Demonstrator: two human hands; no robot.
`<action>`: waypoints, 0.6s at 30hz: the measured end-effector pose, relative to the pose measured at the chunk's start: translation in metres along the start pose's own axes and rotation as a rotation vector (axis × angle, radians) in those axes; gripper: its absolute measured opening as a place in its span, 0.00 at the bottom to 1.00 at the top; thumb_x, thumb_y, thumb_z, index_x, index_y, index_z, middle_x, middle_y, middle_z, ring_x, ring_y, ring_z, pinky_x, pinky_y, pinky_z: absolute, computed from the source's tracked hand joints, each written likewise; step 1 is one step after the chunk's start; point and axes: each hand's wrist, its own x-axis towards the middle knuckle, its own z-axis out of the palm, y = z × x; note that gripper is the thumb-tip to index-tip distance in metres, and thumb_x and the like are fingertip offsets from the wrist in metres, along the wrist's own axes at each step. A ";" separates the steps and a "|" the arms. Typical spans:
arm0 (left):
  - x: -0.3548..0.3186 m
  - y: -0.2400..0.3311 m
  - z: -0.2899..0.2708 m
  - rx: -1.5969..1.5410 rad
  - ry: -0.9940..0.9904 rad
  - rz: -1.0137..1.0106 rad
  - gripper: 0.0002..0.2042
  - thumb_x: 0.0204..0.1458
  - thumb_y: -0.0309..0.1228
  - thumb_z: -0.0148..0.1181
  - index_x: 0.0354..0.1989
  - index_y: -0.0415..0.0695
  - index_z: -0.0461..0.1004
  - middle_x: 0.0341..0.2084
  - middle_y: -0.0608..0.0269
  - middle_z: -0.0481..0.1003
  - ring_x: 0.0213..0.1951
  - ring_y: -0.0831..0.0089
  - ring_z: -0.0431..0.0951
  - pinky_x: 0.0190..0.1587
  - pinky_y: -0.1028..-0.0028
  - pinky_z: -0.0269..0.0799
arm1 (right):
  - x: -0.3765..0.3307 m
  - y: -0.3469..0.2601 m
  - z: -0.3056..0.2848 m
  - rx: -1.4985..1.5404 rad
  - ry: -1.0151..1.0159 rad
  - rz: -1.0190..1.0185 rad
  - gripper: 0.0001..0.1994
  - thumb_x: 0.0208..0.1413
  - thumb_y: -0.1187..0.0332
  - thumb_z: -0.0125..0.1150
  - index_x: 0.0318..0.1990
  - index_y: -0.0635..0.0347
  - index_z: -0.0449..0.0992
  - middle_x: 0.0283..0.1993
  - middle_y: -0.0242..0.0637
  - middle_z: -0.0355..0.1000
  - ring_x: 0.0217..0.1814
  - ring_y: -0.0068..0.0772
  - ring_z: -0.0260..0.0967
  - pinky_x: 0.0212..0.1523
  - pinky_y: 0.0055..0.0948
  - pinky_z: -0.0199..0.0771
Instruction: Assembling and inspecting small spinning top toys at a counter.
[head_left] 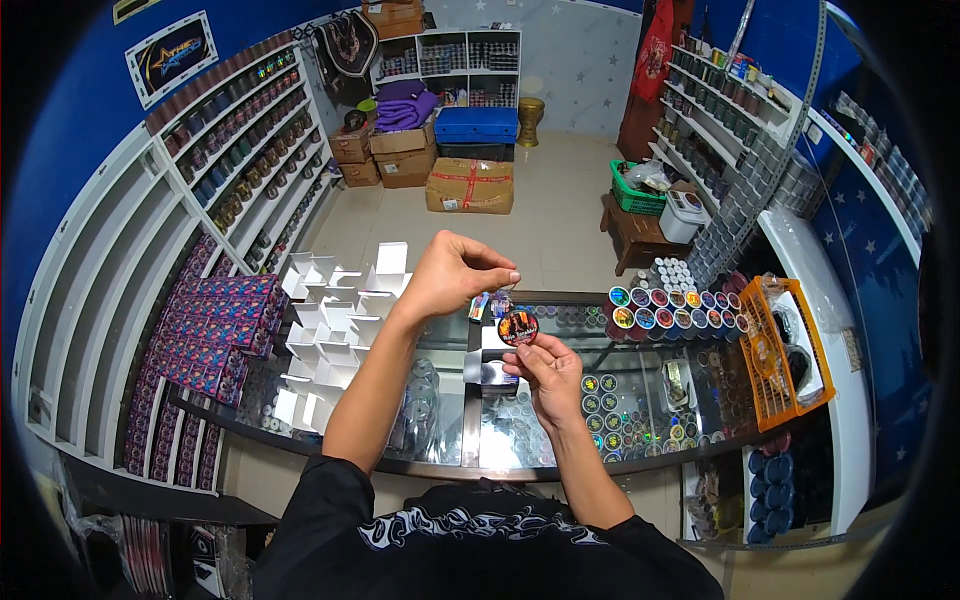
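- Glass counter [450, 440] seen below the hands; small round tins visible beneath the glass.
- White open cartons [335, 310] set out in rows left of the left hand.
- Purple patterned boxes [215, 330] stacked further left.
- Colourful round tins [665, 305] grouped right of the right hand.
- Orange basket [785, 345] placed beyond them, far right.
- Cardboard boxes [470, 185] noted on the floor, well beyond the hands.

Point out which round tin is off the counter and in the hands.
The round tin with the red-orange lid, held up between the right hand and left hand; the other tins sit on the glass counter.
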 end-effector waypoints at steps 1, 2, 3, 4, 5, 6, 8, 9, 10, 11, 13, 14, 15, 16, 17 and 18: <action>0.001 0.001 0.000 -0.002 0.000 0.016 0.09 0.42 0.29 0.68 0.30 0.36 0.80 0.21 0.60 0.78 0.24 0.80 0.76 0.27 0.80 0.71 | 0.000 0.000 0.000 0.012 0.017 0.014 0.10 0.54 0.76 0.58 0.43 0.68 0.71 0.36 0.43 0.75 0.34 0.31 0.76 0.35 0.28 0.80; 0.001 0.004 0.000 -0.003 -0.001 0.016 0.09 0.42 0.29 0.68 0.30 0.36 0.80 0.21 0.60 0.78 0.24 0.80 0.76 0.27 0.80 0.71 | 0.000 0.000 0.000 0.023 0.033 0.027 0.08 0.54 0.75 0.58 0.41 0.68 0.72 0.36 0.42 0.75 0.33 0.32 0.76 0.33 0.28 0.80; 0.001 0.008 0.000 -0.001 -0.001 -0.001 0.09 0.42 0.27 0.68 0.30 0.35 0.80 0.22 0.60 0.78 0.25 0.80 0.76 0.28 0.81 0.71 | 0.000 0.002 -0.001 0.022 0.035 0.027 0.08 0.54 0.75 0.58 0.41 0.68 0.72 0.36 0.42 0.75 0.33 0.32 0.76 0.33 0.28 0.80; 0.001 0.010 -0.001 0.002 -0.001 -0.017 0.08 0.43 0.25 0.68 0.30 0.34 0.80 0.22 0.60 0.78 0.26 0.80 0.76 0.29 0.82 0.71 | 0.001 0.004 -0.003 0.040 0.031 0.025 0.07 0.54 0.75 0.58 0.40 0.67 0.73 0.35 0.43 0.75 0.32 0.32 0.76 0.32 0.27 0.80; 0.002 0.011 -0.001 0.001 -0.001 -0.016 0.08 0.43 0.25 0.68 0.30 0.34 0.80 0.22 0.60 0.78 0.26 0.80 0.76 0.29 0.82 0.71 | 0.001 0.005 -0.004 0.058 0.026 0.022 0.06 0.54 0.75 0.58 0.38 0.67 0.74 0.35 0.43 0.75 0.31 0.32 0.76 0.30 0.27 0.80; 0.003 0.011 0.000 0.001 -0.010 0.001 0.08 0.43 0.25 0.68 0.30 0.34 0.80 0.22 0.60 0.78 0.26 0.80 0.76 0.29 0.82 0.71 | 0.001 0.005 -0.004 0.057 0.027 0.022 0.06 0.54 0.75 0.58 0.38 0.67 0.74 0.35 0.43 0.75 0.31 0.32 0.76 0.30 0.27 0.80; 0.004 0.013 -0.001 0.002 -0.017 0.018 0.08 0.43 0.25 0.68 0.30 0.34 0.80 0.22 0.60 0.78 0.26 0.80 0.76 0.29 0.82 0.71 | 0.000 0.004 -0.003 0.061 0.014 0.032 0.07 0.54 0.74 0.59 0.38 0.68 0.74 0.36 0.46 0.75 0.30 0.33 0.76 0.30 0.27 0.80; 0.004 0.014 -0.002 0.005 -0.015 0.019 0.08 0.43 0.25 0.68 0.30 0.34 0.80 0.22 0.60 0.78 0.26 0.80 0.76 0.29 0.82 0.71 | 0.000 0.004 -0.002 0.061 0.013 0.032 0.07 0.54 0.74 0.59 0.38 0.68 0.74 0.36 0.46 0.75 0.30 0.33 0.76 0.30 0.27 0.80; 0.004 0.015 -0.002 0.007 -0.015 0.020 0.08 0.43 0.25 0.68 0.30 0.34 0.80 0.22 0.60 0.78 0.26 0.80 0.76 0.29 0.82 0.71 | 0.000 0.004 -0.001 0.062 0.007 0.028 0.06 0.54 0.74 0.59 0.38 0.67 0.74 0.35 0.45 0.75 0.30 0.33 0.76 0.29 0.27 0.80; 0.004 0.017 -0.001 0.007 -0.016 0.021 0.08 0.43 0.25 0.68 0.30 0.34 0.80 0.22 0.60 0.78 0.26 0.80 0.76 0.29 0.82 0.71 | 0.000 0.004 0.000 0.063 0.002 0.023 0.06 0.54 0.74 0.58 0.38 0.67 0.74 0.34 0.45 0.75 0.30 0.32 0.76 0.28 0.27 0.80; 0.004 0.019 -0.001 -0.001 -0.009 0.015 0.08 0.43 0.25 0.68 0.30 0.34 0.80 0.22 0.60 0.78 0.25 0.80 0.76 0.28 0.82 0.71 | -0.001 0.002 0.003 0.070 -0.001 0.014 0.06 0.55 0.74 0.58 0.37 0.66 0.74 0.34 0.45 0.75 0.30 0.32 0.76 0.28 0.27 0.80; 0.005 0.019 -0.001 -0.001 -0.010 0.016 0.08 0.43 0.25 0.68 0.30 0.34 0.80 0.22 0.60 0.78 0.25 0.80 0.76 0.28 0.82 0.71 | -0.001 0.002 0.004 0.077 -0.004 0.007 0.06 0.55 0.73 0.58 0.37 0.66 0.74 0.34 0.45 0.75 0.30 0.33 0.76 0.28 0.27 0.80; 0.005 0.019 -0.001 -0.004 -0.011 0.016 0.08 0.43 0.25 0.68 0.30 0.34 0.80 0.22 0.60 0.78 0.25 0.80 0.76 0.28 0.82 0.71 | -0.001 0.003 0.004 0.078 -0.003 0.006 0.06 0.55 0.73 0.58 0.37 0.66 0.74 0.34 0.45 0.75 0.30 0.33 0.76 0.28 0.27 0.80; 0.006 0.020 -0.002 -0.007 -0.010 0.017 0.08 0.43 0.25 0.68 0.30 0.34 0.80 0.22 0.60 0.78 0.25 0.80 0.76 0.28 0.82 0.71 | -0.001 0.003 0.005 0.083 -0.003 -0.003 0.06 0.55 0.73 0.58 0.37 0.66 0.74 0.34 0.45 0.75 0.30 0.33 0.76 0.28 0.27 0.80; 0.006 0.021 -0.001 -0.007 -0.011 0.018 0.08 0.43 0.25 0.68 0.30 0.34 0.80 0.22 0.60 0.78 0.25 0.80 0.76 0.28 0.82 0.71 | -0.001 0.003 0.005 0.088 -0.002 -0.012 0.05 0.55 0.73 0.58 0.37 0.66 0.74 0.34 0.45 0.75 0.30 0.33 0.76 0.28 0.27 0.80; 0.007 0.021 -0.001 -0.025 -0.010 0.032 0.08 0.43 0.25 0.68 0.30 0.34 0.80 0.22 0.60 0.78 0.25 0.80 0.76 0.28 0.81 0.72 | -0.001 0.003 0.005 0.088 -0.002 -0.013 0.05 0.55 0.73 0.58 0.37 0.66 0.74 0.34 0.45 0.75 0.30 0.33 0.76 0.28 0.27 0.80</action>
